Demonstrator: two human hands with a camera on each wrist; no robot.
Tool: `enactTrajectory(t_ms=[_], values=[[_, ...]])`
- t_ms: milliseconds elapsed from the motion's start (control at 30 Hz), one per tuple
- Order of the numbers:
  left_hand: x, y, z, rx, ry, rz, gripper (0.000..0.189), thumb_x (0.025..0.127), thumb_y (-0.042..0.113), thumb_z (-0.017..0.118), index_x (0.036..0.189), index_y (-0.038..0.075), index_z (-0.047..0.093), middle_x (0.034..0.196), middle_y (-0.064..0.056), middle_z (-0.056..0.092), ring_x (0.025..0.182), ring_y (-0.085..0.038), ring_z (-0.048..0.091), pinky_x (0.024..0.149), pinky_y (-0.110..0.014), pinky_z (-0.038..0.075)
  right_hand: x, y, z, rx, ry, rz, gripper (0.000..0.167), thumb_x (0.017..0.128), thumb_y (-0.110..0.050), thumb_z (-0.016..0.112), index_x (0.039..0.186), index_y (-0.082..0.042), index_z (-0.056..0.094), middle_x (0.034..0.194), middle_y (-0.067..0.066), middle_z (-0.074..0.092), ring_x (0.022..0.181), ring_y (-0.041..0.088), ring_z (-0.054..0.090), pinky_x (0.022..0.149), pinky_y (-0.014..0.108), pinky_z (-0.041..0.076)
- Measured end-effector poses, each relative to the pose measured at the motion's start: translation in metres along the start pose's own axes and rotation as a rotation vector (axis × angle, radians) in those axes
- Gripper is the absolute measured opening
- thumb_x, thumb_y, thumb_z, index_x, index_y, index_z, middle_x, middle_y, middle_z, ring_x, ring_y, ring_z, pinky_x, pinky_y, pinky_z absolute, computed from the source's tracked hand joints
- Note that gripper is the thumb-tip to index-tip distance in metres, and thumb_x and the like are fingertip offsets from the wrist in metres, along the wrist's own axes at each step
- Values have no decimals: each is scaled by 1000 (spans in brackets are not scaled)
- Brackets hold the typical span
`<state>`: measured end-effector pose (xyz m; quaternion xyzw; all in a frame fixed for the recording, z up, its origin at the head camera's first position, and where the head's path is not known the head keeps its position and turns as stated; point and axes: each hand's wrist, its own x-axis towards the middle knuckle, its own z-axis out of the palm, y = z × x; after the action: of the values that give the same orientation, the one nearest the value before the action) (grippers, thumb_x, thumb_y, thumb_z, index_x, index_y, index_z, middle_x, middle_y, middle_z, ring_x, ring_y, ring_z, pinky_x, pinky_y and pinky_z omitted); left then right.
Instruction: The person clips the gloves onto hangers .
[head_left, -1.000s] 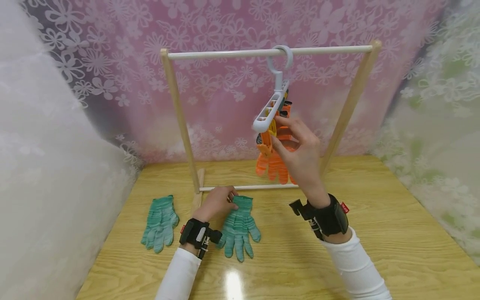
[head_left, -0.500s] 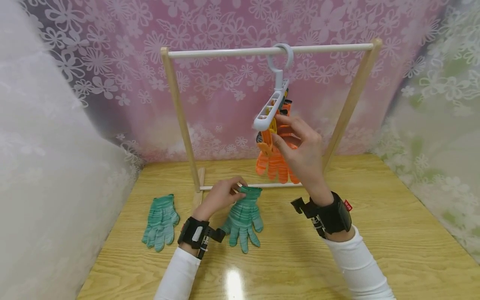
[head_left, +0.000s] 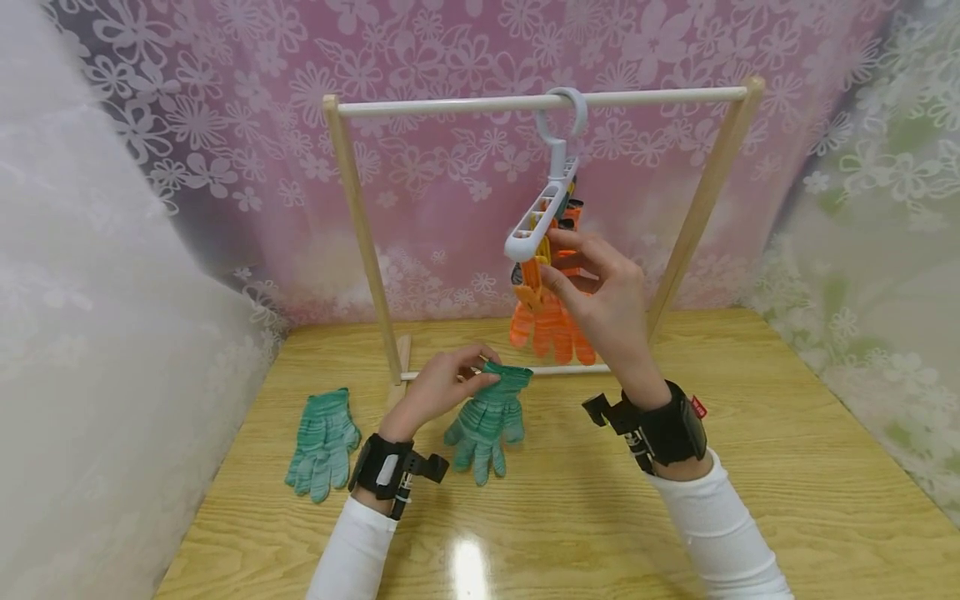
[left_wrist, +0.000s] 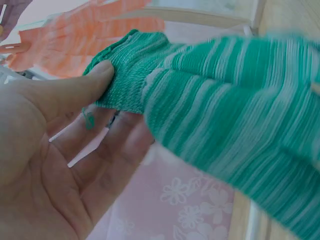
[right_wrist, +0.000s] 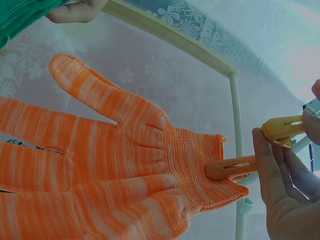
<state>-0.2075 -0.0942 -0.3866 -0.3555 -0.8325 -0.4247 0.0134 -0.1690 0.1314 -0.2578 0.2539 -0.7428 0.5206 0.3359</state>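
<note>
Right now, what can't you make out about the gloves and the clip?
Head view: part of the hanging orange-and-white knitted glove, covered by the right hand.
Right wrist view: that glove's fingertips, except the thumb's, cut off by the left edge.
Right wrist view: one end of the yellow plastic clip, covered by the right hand.
Left wrist view: the fingertips of the green-striped knitted glove in the left hand, cut off by the frame.

Head view bright; white glare on table (head_left: 585, 525); wrist views paler, hazy (green glove (left_wrist: 215, 110) blurred toward right).

Green glove (left_wrist: 215, 105) and orange glove (right_wrist: 115, 150) are striped.
</note>
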Motion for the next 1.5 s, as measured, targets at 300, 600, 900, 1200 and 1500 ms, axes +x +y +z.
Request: enactTrajectory(t_ms=[300,600,900,1200,1500], values=[[8,21,1,-31,100,16,24,101,23,64,123,14,67,102,-3,75,87,-15,70,76,-28,59,3,-1,-5,86,-79,99,41,89,5,74,129,5,65,122,19,67,94,6,67,80,19,59],[17,41,4,-141,247,37,27,102,23,64,125,10,67,118,-7,73,105,-22,71,84,-42,60,8,0,-10,103,-129,175,31,91,-2,75,121,3,68,112,15,68,93,11,68,80,23,59],[27,53,11,-199,366,105,24,101,15,63,122,4,66,120,-12,70,110,-25,70,86,-42,60,11,4,-8,86,-96,175,24,91,-8,77,113,-1,72,109,10,73,98,11,70,84,29,60],[35,66,14,-282,490,142,19,100,6,63,117,-4,63,111,-20,72,102,-32,71,82,-32,59,13,5,-5,152,-60,169,21,91,-16,78,107,-3,72,101,2,74,95,15,70,83,29,60],[39,72,15,-404,582,171,22,102,4,60,121,-5,62,113,-25,70,91,-11,69,66,-21,46,17,6,1,259,-88,209,15,93,-10,75,105,-1,70,100,2,72,94,21,68,82,31,61]])
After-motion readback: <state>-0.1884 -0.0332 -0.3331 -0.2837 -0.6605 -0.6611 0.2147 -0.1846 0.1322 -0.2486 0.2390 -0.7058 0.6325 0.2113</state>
